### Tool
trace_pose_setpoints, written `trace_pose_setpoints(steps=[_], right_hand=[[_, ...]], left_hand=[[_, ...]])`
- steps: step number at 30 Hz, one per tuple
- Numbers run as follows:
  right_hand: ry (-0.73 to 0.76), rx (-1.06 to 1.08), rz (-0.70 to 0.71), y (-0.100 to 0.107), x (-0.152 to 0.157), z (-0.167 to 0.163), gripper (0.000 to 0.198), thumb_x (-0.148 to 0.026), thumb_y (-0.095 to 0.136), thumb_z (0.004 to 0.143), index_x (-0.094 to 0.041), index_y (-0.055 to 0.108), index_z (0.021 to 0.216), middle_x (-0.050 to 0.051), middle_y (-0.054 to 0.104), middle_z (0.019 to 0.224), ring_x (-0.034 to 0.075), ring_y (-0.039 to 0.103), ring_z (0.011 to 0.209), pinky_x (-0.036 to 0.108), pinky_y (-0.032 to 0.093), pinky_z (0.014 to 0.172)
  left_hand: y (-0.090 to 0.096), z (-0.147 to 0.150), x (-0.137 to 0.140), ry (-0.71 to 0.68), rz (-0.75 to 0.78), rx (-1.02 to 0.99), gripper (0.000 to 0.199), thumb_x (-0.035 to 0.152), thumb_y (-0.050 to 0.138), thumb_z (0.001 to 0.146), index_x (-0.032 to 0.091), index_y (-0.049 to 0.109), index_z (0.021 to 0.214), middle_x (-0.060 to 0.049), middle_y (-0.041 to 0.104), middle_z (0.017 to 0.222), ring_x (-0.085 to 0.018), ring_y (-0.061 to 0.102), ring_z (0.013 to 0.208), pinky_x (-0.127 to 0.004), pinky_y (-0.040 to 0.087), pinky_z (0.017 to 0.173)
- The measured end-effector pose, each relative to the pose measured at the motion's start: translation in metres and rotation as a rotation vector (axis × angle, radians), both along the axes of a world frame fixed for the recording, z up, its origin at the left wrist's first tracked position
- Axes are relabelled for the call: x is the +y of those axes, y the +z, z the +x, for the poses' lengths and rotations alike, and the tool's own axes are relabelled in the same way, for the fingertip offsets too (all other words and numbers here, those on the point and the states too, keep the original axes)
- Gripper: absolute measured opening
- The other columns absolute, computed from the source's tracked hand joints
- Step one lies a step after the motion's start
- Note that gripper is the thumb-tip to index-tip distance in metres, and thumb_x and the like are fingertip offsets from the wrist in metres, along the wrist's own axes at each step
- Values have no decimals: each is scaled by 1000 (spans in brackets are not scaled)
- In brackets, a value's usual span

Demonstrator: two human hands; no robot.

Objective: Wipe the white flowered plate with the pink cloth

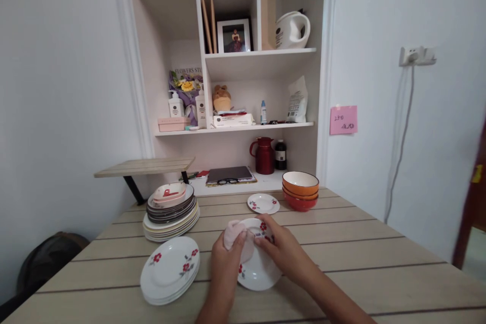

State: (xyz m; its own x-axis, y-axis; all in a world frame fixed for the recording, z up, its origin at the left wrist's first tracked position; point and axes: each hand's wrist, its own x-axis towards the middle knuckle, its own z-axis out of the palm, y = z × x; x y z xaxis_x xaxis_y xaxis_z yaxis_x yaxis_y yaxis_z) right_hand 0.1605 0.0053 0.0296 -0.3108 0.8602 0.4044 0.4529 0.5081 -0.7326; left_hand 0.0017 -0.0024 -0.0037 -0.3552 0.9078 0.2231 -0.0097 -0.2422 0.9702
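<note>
A white plate with red flowers (261, 276) lies on the table in front of me, partly covered by my hands. Above it, my left hand (228, 255) is closed around a pale pink cloth (232, 233), which hangs over the plate's middle. My right hand (279, 245) is over the plate's right side, its thumb and fingers bent in at the cloth's edge. Its fingertips are partly hidden. To the left is a short stack of matching flowered plates (169, 269). Behind my hands rests a smaller flowered plate (263, 203).
A tall stack of mixed plates (170, 220), topped by small pink-rimmed dishes (169, 192), stands back left beside a raised wooden shelf (146, 166). Orange and red bowls (300, 191) are stacked back right. Behind are a laptop (230, 174), a red jug (265, 156) and wall shelves (261, 53).
</note>
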Motion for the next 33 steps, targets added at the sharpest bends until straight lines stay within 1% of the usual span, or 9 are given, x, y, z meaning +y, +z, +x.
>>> trace_pose_setpoints(steps=[3,6,12,20,24,28,33], right_hand=[[-10,-19,-8,0,0,0,28,-23,54,82,-22,53,110,1,69,83,21,62,76,29,42,70],[-15,-28,-19,0,-1,-1,29,-23,54,81,-21,53,110,3,70,86,23,63,79,31,42,72],[-2,-39,-39,0,-1,0,29,-22,54,81,-21,53,109,5,71,90,23,64,84,31,43,76],[-37,-58,-34,-4,2,0,29,-21,56,79,-22,54,108,5,71,91,24,65,84,31,42,75],[-32,-83,-33,-4,3,1,28,-22,55,80,-22,53,108,5,71,89,24,65,83,31,42,73],[-44,-107,-36,-6,4,1,28,-20,55,79,-23,53,107,4,71,88,24,65,83,30,42,73],[-53,-133,-53,-12,6,1,28,-20,56,79,-24,52,106,4,71,91,23,65,86,30,41,74]], left_hand=[[2,1,-1,-14,2,-27,50,50,80,61,10,75,90,-13,77,83,-27,71,78,-29,52,66],[2,0,0,-33,4,-41,51,50,80,59,10,75,90,-13,77,83,-27,71,78,-29,52,67],[-3,-2,2,-47,-17,20,53,50,77,64,9,74,97,-14,77,86,-27,70,80,-29,52,68],[-4,-2,3,-37,-17,9,54,52,79,60,9,75,93,-13,76,82,-27,70,77,-28,51,65],[-6,-2,4,-68,-18,-33,56,54,80,58,9,75,92,-13,76,82,-26,70,77,-28,52,66],[-10,-2,6,-67,-50,-28,59,56,80,56,8,75,90,-15,76,83,-27,70,75,-28,51,64],[-17,-4,9,-77,-94,-10,60,58,80,56,9,76,90,-14,76,83,-26,69,74,-28,51,63]])
